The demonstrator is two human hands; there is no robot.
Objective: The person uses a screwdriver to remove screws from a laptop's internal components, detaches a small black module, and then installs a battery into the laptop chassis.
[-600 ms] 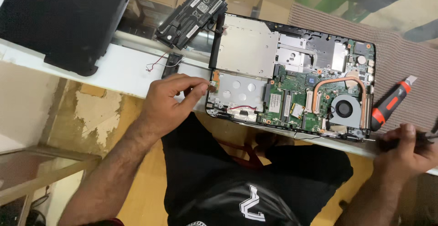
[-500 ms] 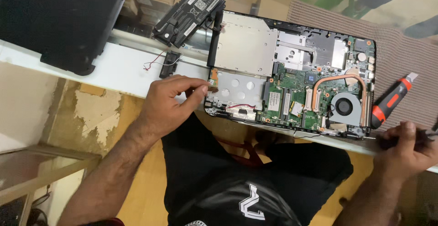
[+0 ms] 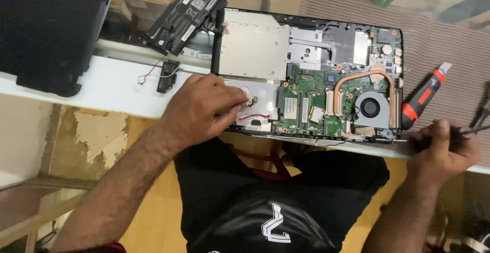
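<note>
A long white worktop [image 3: 122, 87] runs across the view, and its front edge sits right above the person's lap. Under it shows a yellow-brown floor [image 3: 153, 227] and a wall panel with peeling paint [image 3: 87, 135]. On the right, a brown ribbed mat [image 3: 434, 43] covers the worktop. An open black laptop base with its green circuit board, round black fan and copper pipe showing [image 3: 326, 94] lies in the middle, partly on the mat, and its near side comes right up to the worktop's front edge. The left hand [image 3: 204, 110] rests on the near left corner of the laptop base, with its fingers bent down onto the silver metal plate [image 3: 258, 92] there, close to a thin red wire; I cannot tell if the grip pinches anything. The right hand [image 3: 441, 153] is at the front edge on the far right, and its grip is closed around a thin black tool [image 3: 477, 117] that sticks out past the fingers. A red and black utility knife [image 3: 423, 100] lies on the mat just beside the fan corner, apart from both hands. A long black battery pack [image 3: 186, 8] lies tilted by the far left corner of the laptop base. A small black speaker with red wires [image 3: 168, 69] sits on the white part, near the left hand. A big black flat cover [image 3: 51, 28] fills the far left. Bare white worktop shows between the cover and the left hand.
</note>
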